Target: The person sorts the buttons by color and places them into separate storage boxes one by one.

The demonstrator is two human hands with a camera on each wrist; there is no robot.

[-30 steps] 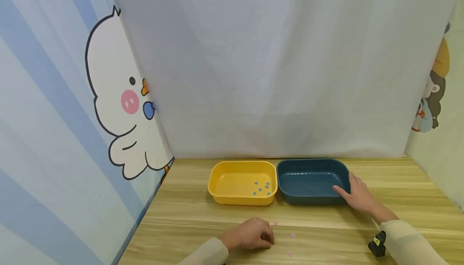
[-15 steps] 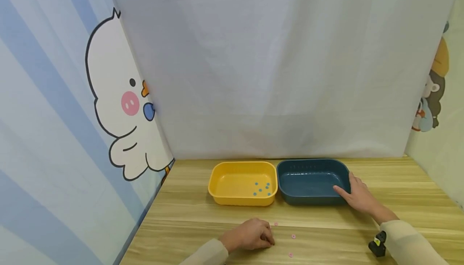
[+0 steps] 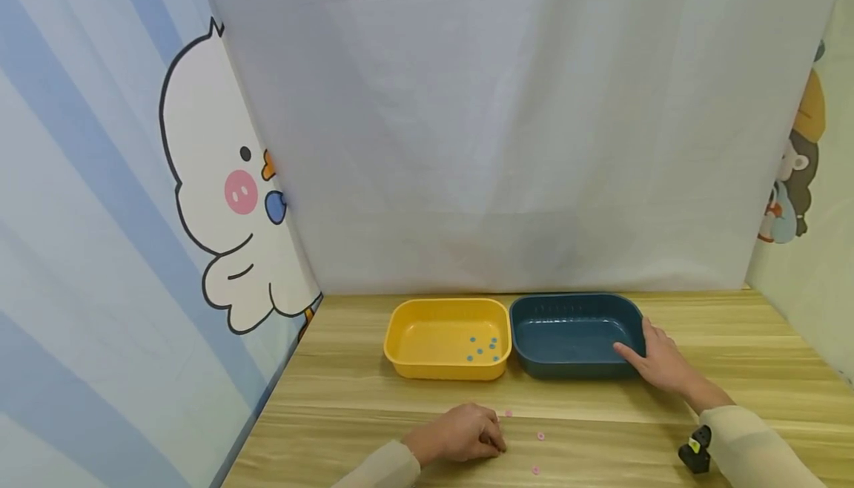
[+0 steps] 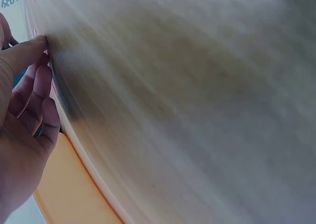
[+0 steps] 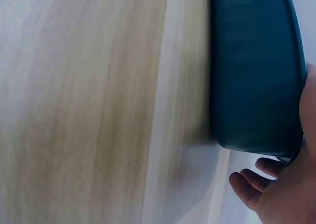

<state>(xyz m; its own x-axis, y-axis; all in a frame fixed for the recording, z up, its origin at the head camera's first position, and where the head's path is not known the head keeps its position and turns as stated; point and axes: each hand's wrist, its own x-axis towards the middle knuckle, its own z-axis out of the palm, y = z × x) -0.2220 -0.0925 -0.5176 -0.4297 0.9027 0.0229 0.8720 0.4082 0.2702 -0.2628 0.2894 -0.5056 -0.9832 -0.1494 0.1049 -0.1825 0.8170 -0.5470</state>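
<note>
My left hand (image 3: 462, 433) is low at the tabletop, thumb and fingertips drawn together against the wood. In the left wrist view a trace of pink shows by its pinching fingertips (image 4: 40, 40), apparently a small pink ring mostly hidden by them. Other small pink rings lie close by: one just beyond the hand (image 3: 508, 414), one to its right (image 3: 541, 436) and one nearer (image 3: 536, 470). My right hand (image 3: 663, 362) holds the right end of a dark teal basin (image 3: 574, 371), thumb over the rim and fingers along the outside. No contents show in this basin.
A yellow basin (image 3: 447, 371) stands left of the teal one, their ends side by side. Several small blue rings (image 3: 480, 351) lie in its right part. A pale curtain (image 3: 520, 139) hangs behind the wooden table (image 3: 320, 391), with printed cloth (image 3: 120, 251) at the left.
Both hands hold almost the same positions throughout. The whole head view has shifted very slightly; the rings and basins stay where they were on the table.
</note>
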